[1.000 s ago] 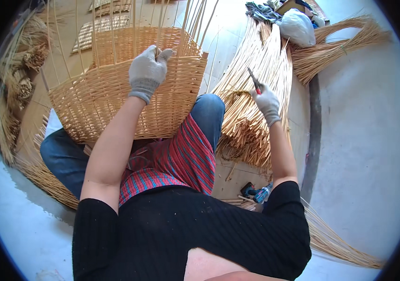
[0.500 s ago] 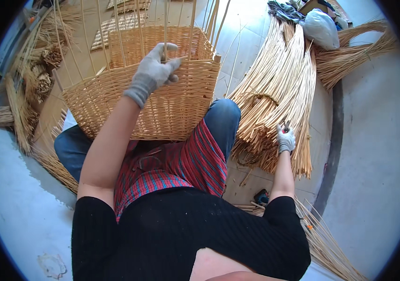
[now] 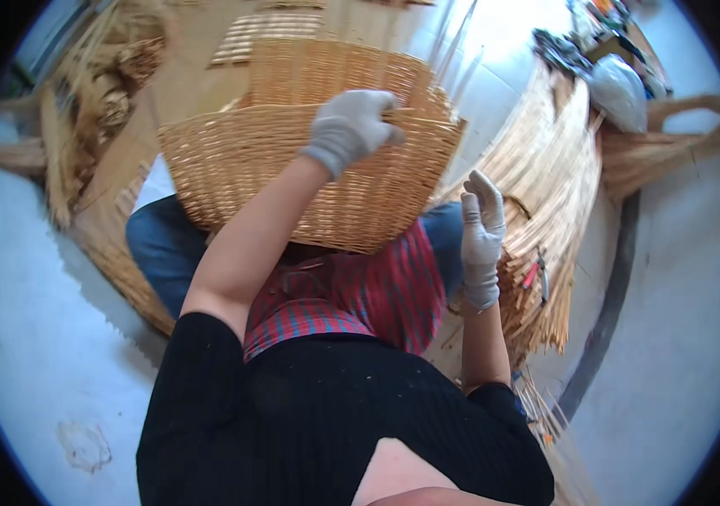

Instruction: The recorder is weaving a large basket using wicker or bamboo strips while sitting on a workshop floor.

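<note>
A half-round woven wicker basket [image 3: 292, 181] leans upright against my lap, with thin upright stakes blurred above its rim. My gloved left hand [image 3: 351, 126] is at the rim near the right corner, thumb and fingers closed around a wicker strand [image 3: 415, 112] that runs along the edge. To the right of the basket, my gloved right hand [image 3: 483, 240] is raised over my knee, fingers stretched and holding nothing. Beside it, red-handled cutters [image 3: 535, 275] lie on the cut ends of a large wicker bundle [image 3: 545, 185].
More tied wicker bundles [image 3: 663, 139] lie at the far right, near a white plastic bag [image 3: 617, 93]. Along the left side are further wicker bundles [image 3: 56, 160]. A flat woven panel [image 3: 267, 38] rests on the floor behind the basket. Loose strands [image 3: 550, 422] lie at the lower right.
My right hand has let go of the cutters on the bundle and moved left and up toward the basket. The view has shifted; my left hand stays at the rim.
</note>
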A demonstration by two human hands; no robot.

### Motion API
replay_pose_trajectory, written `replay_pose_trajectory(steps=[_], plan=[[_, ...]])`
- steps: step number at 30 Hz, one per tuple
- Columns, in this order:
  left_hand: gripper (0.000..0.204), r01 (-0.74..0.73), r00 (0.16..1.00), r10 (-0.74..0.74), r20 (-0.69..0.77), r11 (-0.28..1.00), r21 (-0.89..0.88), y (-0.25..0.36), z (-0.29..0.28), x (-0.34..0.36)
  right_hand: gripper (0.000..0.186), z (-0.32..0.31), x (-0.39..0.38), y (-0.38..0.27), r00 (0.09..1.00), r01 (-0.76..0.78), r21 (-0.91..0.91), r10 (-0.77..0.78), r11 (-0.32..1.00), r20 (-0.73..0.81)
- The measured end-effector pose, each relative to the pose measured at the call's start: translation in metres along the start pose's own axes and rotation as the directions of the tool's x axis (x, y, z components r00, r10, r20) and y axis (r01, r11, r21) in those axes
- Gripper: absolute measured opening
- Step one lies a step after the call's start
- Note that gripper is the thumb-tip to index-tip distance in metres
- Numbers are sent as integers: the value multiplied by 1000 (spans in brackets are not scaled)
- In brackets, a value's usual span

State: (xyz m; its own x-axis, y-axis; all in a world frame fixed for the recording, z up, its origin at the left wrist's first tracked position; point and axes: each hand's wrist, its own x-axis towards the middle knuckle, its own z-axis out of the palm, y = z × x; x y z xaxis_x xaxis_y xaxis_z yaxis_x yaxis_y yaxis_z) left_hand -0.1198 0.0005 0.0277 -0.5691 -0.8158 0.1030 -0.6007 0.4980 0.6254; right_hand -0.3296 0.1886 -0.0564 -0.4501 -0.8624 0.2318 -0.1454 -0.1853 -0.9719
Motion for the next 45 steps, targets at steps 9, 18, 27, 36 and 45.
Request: replay_pose_trajectory(steps=[9,18,27,36,45], plan=[[49,-307,928,251,-275,934,-183,1,-75,-35,46,-4,-50,56,820,-542,464,561,701,112],[61,-245,903,32,-429,858,-452,-103,-80,-78,61,86,-117,3,639,-737,333,767,588,58],[66,44,631,-430,-646,851,-524,-175,-49,-157,48,238,-117,42,629,-754,499,689,427,361],[33,-52,519,-685,-511,572,-819,-231,-12,-156,55,314,-93,44,415,-903,262,535,341,736],[24,372,688,-690,-225,602,-707,-193,-30,-162,60,249,-38,-3,861,491,-822,-21,288,508]])
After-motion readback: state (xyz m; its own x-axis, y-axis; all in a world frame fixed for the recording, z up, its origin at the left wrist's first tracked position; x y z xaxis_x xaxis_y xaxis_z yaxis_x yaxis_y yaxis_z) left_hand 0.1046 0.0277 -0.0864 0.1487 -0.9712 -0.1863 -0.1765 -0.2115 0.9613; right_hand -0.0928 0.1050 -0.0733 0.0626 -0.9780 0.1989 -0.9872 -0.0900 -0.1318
